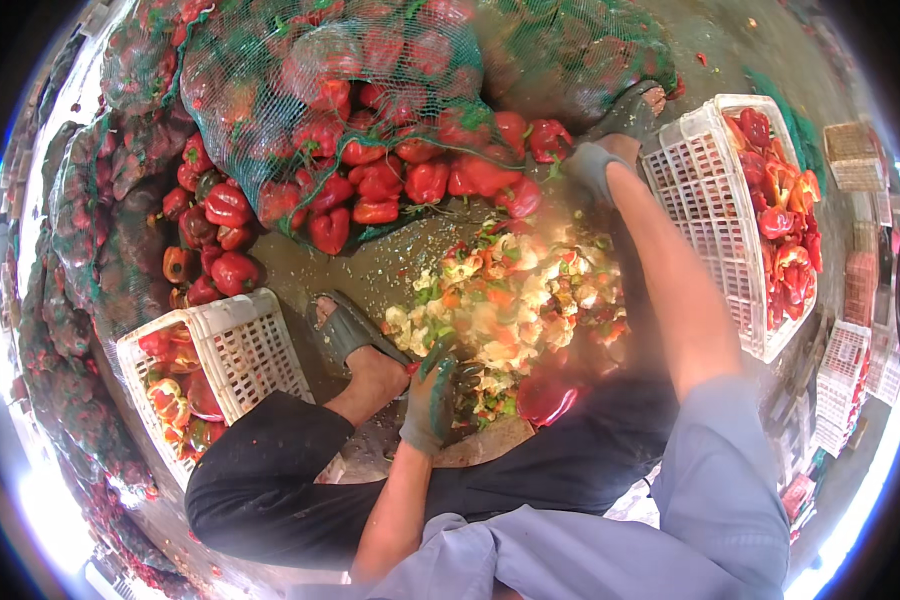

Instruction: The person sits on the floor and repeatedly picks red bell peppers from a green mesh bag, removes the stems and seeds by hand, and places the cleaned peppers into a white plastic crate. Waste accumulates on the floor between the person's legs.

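Note:
My left hand (432, 397), in a grey glove with a green coating, is low between my legs at the near edge of a heap of pepper cores and seeds (510, 300). Its fingers point away from me, and what they may hold is unclear. My right hand (594, 171), also gloved, is stretched forward past the heap, beside my sandalled foot. Just left of it lies a red bell pepper (550, 140); contact cannot be made out. Another red pepper (546, 397) rests by my thigh. Whole red peppers (427, 181) spill from a green mesh sack (270, 97).
A white plastic crate (690, 195) with opened red peppers (780, 225) stands at right. Another white crate (251, 349) with cut peppers is at left. Filled mesh sacks (585, 60) lie ahead and along the left. More crates (844, 375) stand far right. Loose peppers (229, 206) lie beyond the left crate.

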Available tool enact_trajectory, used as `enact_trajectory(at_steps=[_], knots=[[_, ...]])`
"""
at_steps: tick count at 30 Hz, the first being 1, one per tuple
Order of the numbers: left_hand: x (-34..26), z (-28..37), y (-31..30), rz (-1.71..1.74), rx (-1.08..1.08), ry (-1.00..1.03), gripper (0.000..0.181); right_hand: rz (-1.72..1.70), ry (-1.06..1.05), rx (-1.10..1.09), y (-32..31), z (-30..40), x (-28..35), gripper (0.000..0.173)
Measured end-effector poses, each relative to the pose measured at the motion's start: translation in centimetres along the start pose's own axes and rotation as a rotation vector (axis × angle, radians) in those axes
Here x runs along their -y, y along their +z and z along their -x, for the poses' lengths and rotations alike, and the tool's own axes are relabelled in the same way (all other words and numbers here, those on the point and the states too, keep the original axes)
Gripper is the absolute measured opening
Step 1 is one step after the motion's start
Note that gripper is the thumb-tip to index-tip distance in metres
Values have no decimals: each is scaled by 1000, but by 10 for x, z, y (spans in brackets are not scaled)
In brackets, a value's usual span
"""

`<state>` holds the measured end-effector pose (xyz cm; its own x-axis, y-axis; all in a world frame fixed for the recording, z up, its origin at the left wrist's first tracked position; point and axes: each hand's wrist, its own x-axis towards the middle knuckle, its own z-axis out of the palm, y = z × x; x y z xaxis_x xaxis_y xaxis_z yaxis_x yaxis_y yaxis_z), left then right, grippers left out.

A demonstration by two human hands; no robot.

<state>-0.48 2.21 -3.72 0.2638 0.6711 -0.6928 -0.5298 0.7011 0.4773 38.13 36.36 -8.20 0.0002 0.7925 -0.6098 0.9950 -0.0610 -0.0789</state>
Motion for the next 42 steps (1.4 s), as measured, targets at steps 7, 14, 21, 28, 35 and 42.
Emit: enact_trajectory(at_steps=[7, 14, 21, 28, 35, 42], knots=[[-3, 0, 3, 73, -12, -49, 47, -1483, 248, 28, 37, 74, 19, 19], [-11, 2, 11, 131, 51, 41, 50, -1543, 83, -215, 44, 192, 92, 12], [-40, 17, 17, 316, 219, 110, 58, -769, -240, -310, 59, 340, 169, 38], [-57, 46, 25, 356, 267, 106, 66, -339, -469, -356, 125, 380, 177, 45], [-53, 60, 30, 280, 98, 244, 59, -182, -396, -371, 135, 418, 184, 42], [-54, 59, 25, 85, 28, 455, 49, -656, -313, -425, 108, 456, 182, 64]])
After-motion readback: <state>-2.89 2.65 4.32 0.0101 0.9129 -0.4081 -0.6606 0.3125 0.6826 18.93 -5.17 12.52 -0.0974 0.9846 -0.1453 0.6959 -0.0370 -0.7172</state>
